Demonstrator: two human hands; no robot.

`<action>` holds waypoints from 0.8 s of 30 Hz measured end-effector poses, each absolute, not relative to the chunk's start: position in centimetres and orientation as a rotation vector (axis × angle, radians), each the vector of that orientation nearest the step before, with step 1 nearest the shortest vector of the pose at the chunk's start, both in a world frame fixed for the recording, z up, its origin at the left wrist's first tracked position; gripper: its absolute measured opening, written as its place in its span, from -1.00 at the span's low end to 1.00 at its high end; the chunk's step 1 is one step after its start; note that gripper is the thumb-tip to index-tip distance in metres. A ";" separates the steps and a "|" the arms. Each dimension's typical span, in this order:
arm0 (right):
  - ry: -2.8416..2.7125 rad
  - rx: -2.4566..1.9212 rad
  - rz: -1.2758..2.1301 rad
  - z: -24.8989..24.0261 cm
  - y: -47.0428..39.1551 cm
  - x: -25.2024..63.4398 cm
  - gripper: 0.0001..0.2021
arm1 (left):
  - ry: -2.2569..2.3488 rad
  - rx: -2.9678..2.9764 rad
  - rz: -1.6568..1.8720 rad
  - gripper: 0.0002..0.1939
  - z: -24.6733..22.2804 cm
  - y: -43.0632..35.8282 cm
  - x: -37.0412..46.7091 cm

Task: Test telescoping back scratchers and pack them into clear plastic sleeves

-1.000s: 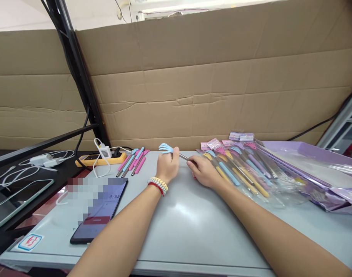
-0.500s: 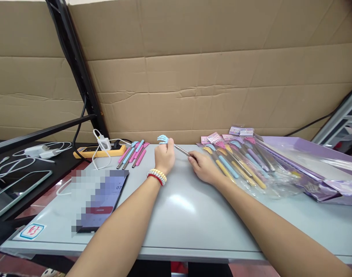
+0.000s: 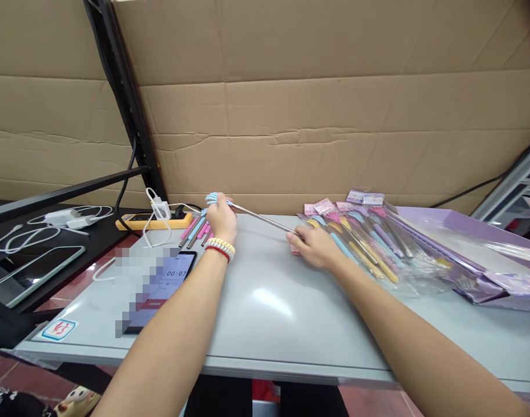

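Observation:
A telescopic back scratcher stretches between my hands, its metal rod (image 3: 260, 218) slanting down to the right. My left hand (image 3: 222, 223) is closed around its light-blue claw-shaped head (image 3: 212, 198). My right hand (image 3: 313, 245) grips the other end, and the handle is mostly hidden in the fingers. A bit of pink card or packaging (image 3: 295, 250) shows just below the right fingers. Behind my left hand lie several collapsed pink and blue back scratchers (image 3: 199, 230), partly covered by the hand.
Bagged back scratchers (image 3: 364, 237) with header cards lie on the right of the grey table (image 3: 265, 336), beside a purple box (image 3: 464, 272). A phone (image 3: 164, 292), a yellow power strip (image 3: 178, 222) with a charger and white cables are on the left. Cardboard (image 3: 291, 104) stands behind.
My hands have moved apart, the left one going left and slightly up. Much more of the metal rod shows between them now. The view has shifted slightly.

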State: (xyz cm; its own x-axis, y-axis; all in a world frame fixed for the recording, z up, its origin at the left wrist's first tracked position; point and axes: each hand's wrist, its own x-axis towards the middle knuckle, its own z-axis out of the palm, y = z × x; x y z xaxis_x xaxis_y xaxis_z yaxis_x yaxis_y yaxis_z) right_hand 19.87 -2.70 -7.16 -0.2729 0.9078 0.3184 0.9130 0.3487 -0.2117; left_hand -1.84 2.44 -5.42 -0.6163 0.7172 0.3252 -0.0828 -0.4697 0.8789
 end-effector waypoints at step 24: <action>-1.614 -2.029 -0.524 -3.9 -2.8 31.8 -0.57 | 0.985 0.348 2.308 -0.78 -1.3 0.9 -6.2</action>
